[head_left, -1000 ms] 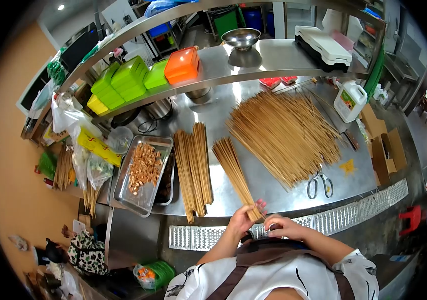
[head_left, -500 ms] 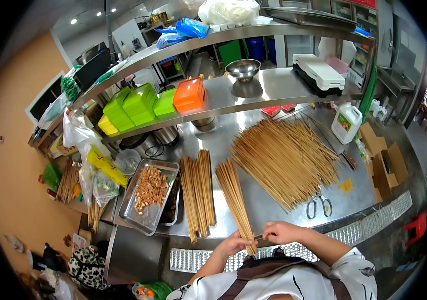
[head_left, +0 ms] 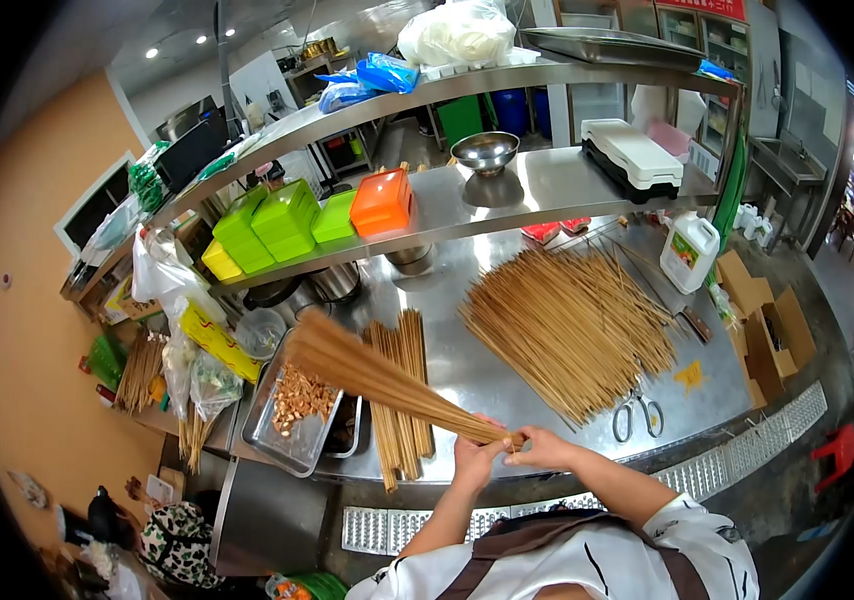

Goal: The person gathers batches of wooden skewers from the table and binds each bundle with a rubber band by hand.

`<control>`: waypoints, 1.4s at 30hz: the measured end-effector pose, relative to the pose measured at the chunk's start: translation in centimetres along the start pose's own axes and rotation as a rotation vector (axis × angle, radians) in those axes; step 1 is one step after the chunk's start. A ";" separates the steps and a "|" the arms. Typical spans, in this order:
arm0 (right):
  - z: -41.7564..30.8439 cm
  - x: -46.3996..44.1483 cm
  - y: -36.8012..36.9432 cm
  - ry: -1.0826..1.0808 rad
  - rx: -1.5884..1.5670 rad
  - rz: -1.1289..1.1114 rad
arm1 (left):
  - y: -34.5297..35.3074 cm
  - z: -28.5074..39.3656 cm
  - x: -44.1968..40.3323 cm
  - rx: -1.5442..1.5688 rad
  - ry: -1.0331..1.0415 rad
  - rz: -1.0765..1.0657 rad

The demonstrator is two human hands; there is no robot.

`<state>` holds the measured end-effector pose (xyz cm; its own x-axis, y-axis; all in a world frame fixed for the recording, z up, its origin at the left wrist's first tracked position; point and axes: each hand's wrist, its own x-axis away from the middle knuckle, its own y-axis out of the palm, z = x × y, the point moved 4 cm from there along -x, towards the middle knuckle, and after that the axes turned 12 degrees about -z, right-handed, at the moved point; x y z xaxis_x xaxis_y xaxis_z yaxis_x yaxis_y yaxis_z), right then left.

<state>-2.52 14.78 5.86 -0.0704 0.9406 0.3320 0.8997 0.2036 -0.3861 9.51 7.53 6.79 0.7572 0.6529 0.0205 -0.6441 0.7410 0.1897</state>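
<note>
One bundle of bamboo skewers, its far end blurred above the desk, partly hides the metal tray; your left hand clamps its near end, your right hand touches there, grip unclear.

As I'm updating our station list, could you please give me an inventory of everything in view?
Table: one, silver, centre
Stick pile: one, tan, right on table
Loose-standing count of smaller stick bundles: several, tan, beside tray
Tray of chopped pieces: one, silver with orange-brown pieces, left
Scissors: one pair, metallic, below pile
Knife: one, brown handle, right
Jug: one, white, far right
Shelf: one, silver, above table
Plastic boxes: several, green, yellow, orange, on shelf
Bowl: one, silver, on shelf
Stool: one, red, floor right
Co-worker: one, patterned top, lower left
Held stick bundle: one, tan, slanting over tray
Left hand: one, around bundle
Right hand: one, at bundle's near end
</note>
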 end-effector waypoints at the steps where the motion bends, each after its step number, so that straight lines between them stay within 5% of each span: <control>1: -0.8 0.3 -0.1 0.032 -0.086 0.055 | 0.9 0.7 -0.3 0.308 0.082 0.022; 2: -0.5 0.0 0.4 0.030 -0.086 0.055 | 1.6 1.5 -0.5 0.616 0.163 0.044; 4: 0.0 -0.5 0.9 -0.225 -0.568 0.197 | 2.0 2.4 -0.9 0.697 0.159 0.058; 6: 0.3 -0.5 0.7 -0.248 -0.536 0.181 | 1.5 2.3 -1.1 1.173 0.130 0.016; 8: 0.0 -0.2 0.0 -0.273 -0.503 0.161 | 1.1 2.5 -0.4 1.176 0.031 0.056; 11: -2.9 1.4 -1.8 -0.372 -1.159 -0.201 | 0.1 2.2 1.5 1.184 -0.152 0.159; 16: -6.9 3.7 -2.8 -0.638 -0.575 -0.494 | -1.0 2.3 4.7 0.878 -0.473 -0.282; 19: -10.1 5.1 -1.1 -0.547 0.350 -0.269 | -1.9 2.4 5.4 0.545 -0.538 -0.205; 20: -9.3 4.7 -0.2 -0.549 0.352 -0.276 | -2.2 2.5 5.3 0.305 -0.459 -0.191; 22: -6.5 2.1 0.6 -0.386 0.551 0.065 | -2.5 2.8 4.8 0.060 -0.385 -0.174; 24: -5.2 -0.3 0.8 -0.318 0.589 0.107 | -2.8 4.0 4.0 -0.397 -0.152 0.041; 26: -5.6 -1.1 -0.2 -0.251 0.634 0.140 | -2.6 4.9 3.5 -0.490 -0.158 0.101; 28: -5.5 -2.5 -0.9 0.083 0.118 -0.225 | -2.5 5.3 3.3 -0.498 -0.009 0.063; 29: -5.6 -2.5 -1.0 0.083 0.114 -0.240 | -2.8 5.3 3.3 -0.498 -0.020 0.073; 31: -5.2 -2.3 -0.5 0.077 -0.343 -0.463 | -1.8 7.1 3.3 -0.986 0.404 -0.069; 32: -4.9 -2.4 -0.5 0.080 -0.347 -0.475 | -1.1 7.3 3.1 -0.566 0.496 -0.064; 34: -5.0 -2.4 -0.2 0.022 -0.605 -0.570 | 0.0 8.1 3.0 -0.394 0.638 -0.020; 39: -6.2 -1.1 0.1 -0.114 -0.825 -0.475 | -0.5 7.7 2.7 0.345 0.529 0.138; 42: -6.8 -0.7 -0.2 -0.096 -0.790 -0.372 | -0.9 7.2 2.8 0.526 0.470 0.178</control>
<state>0.31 12.26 11.53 -0.4220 0.8768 0.2304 0.8441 0.2872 0.4528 13.03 7.54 13.79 0.4426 0.8427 -0.3067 -0.5260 0.5209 0.6723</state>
